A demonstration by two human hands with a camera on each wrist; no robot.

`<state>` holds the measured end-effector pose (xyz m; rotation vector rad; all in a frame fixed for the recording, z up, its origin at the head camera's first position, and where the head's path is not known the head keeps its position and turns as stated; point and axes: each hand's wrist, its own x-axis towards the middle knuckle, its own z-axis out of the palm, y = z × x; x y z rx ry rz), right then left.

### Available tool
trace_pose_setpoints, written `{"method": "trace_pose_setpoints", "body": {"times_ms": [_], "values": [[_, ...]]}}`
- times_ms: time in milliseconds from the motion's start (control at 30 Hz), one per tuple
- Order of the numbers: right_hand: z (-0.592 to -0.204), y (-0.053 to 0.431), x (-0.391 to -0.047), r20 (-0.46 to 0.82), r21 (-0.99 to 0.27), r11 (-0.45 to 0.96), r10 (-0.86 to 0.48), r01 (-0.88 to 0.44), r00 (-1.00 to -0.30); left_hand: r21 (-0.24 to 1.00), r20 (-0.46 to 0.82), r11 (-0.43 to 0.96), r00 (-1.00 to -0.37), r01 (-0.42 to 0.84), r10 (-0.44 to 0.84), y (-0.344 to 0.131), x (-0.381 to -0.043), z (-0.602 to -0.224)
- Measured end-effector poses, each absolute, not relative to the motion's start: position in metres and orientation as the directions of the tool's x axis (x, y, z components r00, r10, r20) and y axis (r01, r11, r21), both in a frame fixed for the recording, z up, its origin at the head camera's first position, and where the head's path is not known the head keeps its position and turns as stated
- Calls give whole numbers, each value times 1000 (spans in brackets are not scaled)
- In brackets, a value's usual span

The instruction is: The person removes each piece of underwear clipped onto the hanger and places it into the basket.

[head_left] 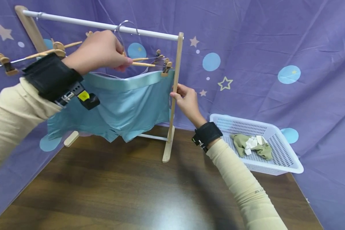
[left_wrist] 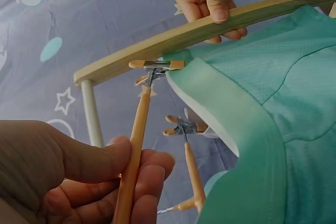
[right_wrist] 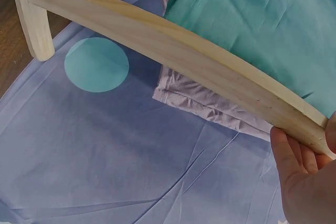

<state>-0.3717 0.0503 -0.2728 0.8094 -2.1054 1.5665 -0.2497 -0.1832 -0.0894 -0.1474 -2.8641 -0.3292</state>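
My left hand (head_left: pixel 104 49) pinches the wooden bar (left_wrist: pixel 134 153) of a clip hanger between thumb and fingers. The hanger's metal hook (head_left: pixel 126 21) is at the white rail of a small clothes rack. Turquoise shorts (head_left: pixel 126 99) hang from the hanger, a clip (head_left: pixel 166 66) biting the waistband's right end. With thumb and fingers, my right hand (head_left: pixel 188 100) grips the rack's wooden upright (head_left: pixel 176 67), beside the edge of the shorts. Behind them, in the right wrist view, shows the hem of a pale pinkish garment (right_wrist: pixel 210 103).
A second clip hanger (left_wrist: pixel 194 174) is behind the shorts. At the right of the brown table (head_left: pixel 118 188) stands a white perforated basket (head_left: pixel 279 137) holding an olive and white cloth item (head_left: pixel 254 146). A purple curtain (head_left: pixel 247 38) with stars and dots hangs behind the rack.
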Motion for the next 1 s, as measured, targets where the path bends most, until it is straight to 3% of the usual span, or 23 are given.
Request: {"method": "trace_pose_setpoints", "body": {"times_ms": [433,1000], "values": [[-274,62,-377,613,-717,232,-241,-658,-753,157,238,971,-961,178,138,-194,-230,-92],[-260,77,-383,493,-799,187,-342,-572,-800,289,162,935,-973,206,165,-193,-231,-113]]}}
